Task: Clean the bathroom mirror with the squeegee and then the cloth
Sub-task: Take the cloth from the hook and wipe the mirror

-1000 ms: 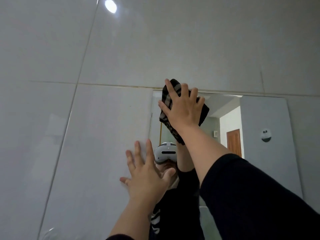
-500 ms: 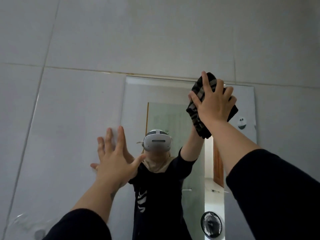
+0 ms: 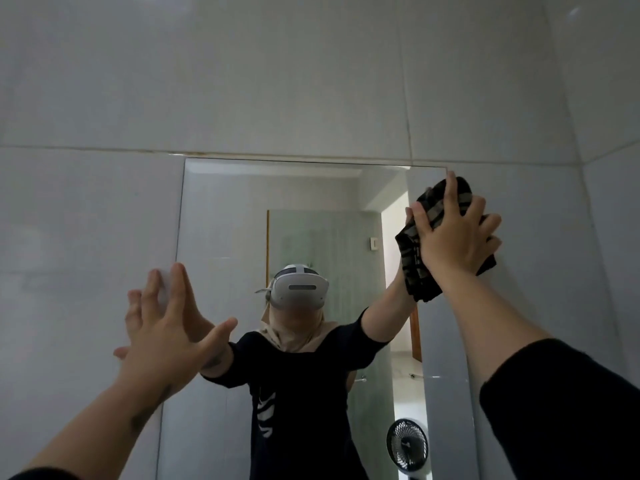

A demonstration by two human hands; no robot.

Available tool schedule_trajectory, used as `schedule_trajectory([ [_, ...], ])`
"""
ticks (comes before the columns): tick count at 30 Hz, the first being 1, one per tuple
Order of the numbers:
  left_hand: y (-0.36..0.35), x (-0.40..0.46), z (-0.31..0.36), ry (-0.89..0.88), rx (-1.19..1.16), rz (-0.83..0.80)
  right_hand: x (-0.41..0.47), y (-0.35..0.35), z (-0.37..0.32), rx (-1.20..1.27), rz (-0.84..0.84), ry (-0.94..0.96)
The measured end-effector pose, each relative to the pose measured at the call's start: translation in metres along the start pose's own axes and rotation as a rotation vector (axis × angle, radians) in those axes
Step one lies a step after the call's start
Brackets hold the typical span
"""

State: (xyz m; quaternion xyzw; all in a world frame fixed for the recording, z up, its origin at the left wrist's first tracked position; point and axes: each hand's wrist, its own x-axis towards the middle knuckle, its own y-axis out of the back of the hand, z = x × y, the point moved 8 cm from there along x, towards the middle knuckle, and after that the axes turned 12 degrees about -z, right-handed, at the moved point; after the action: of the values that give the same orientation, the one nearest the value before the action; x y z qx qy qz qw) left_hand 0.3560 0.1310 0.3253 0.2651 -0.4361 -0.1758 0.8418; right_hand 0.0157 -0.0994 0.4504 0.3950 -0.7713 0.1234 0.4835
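The frameless bathroom mirror hangs on a grey tiled wall. A dark checked cloth is pressed flat against the mirror's upper right corner by my right hand, fingers spread over it. My left hand is open with fingers apart, its palm braced at the mirror's left edge, half on the wall tile. No squeegee is in view.
Large glossy grey tiles surround the mirror, and a side wall meets them at the far right. The mirror reflects a person in a headset and black top, a frosted glass door, a doorway and a small fan.
My right hand has wiped the cloth rightward along the mirror's top, from its upper left to its upper right corner. My left hand stayed braced at the left edge.
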Motion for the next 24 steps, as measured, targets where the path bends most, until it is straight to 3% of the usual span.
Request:
schedule_trajectory([
  [7,-0.001,0.0,-0.001,0.008,0.038,-0.007,-0.053,-0.01,-0.039,-0.019,0.028,0.075],
  [12,0.005,-0.002,0.001,0.0,0.054,-0.012,-0.083,-0.024,-0.114,-0.032,-0.004,0.274],
  [17,0.015,-0.019,-0.015,-0.078,0.118,0.098,-0.117,-0.039,-0.188,-0.048,-0.039,0.47],
  [24,-0.017,-0.047,-0.06,0.065,0.106,0.023,-0.181,-0.06,-0.257,-0.074,-0.009,0.678],
])
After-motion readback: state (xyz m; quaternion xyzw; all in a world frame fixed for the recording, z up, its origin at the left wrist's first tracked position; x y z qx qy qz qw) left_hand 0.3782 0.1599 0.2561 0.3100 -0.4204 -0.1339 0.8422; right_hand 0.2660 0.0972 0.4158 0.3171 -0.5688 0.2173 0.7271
